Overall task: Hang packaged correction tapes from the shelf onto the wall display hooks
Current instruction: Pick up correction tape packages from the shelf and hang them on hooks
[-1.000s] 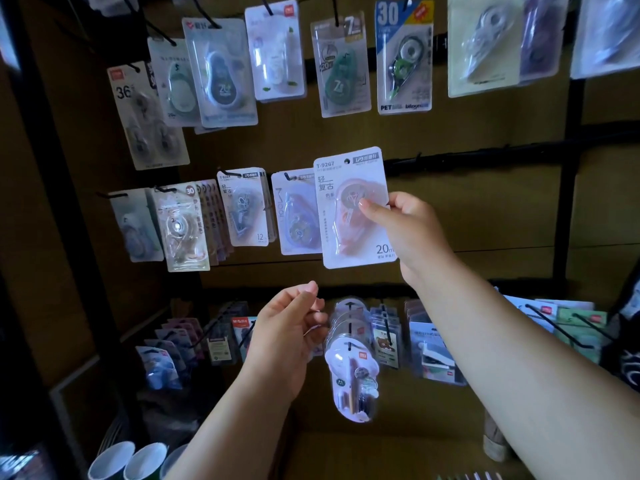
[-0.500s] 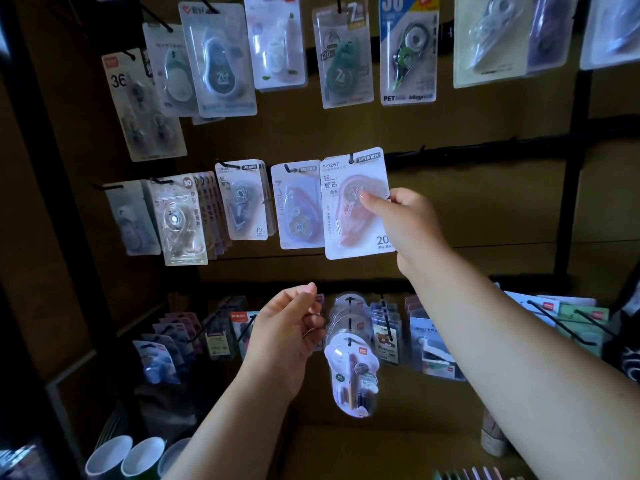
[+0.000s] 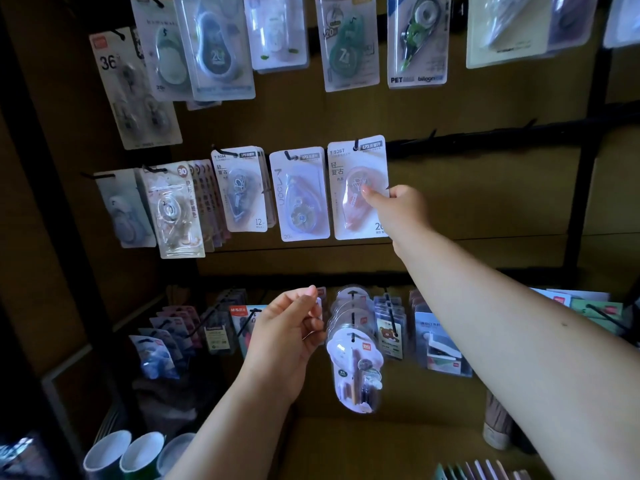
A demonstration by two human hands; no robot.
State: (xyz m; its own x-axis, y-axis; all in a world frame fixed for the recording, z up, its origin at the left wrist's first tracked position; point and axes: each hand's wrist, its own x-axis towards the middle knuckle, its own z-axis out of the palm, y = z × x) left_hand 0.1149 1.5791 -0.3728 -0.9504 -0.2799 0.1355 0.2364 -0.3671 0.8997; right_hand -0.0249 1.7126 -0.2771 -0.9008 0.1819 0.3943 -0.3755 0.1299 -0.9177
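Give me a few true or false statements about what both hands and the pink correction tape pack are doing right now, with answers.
1. The right hand pinches the pink blister-carded correction tape pack at its right edge. True.
2. That pack's hang hole is on a black wire hook in the middle row. True.
3. The left hand holds a second pack up at the top row. False: it is low, by the bottom row, fingers curled; whether it holds anything is unclear.
4. The pink pack hangs left of the pale carded pack marked 36. False: it is to the right and lower.
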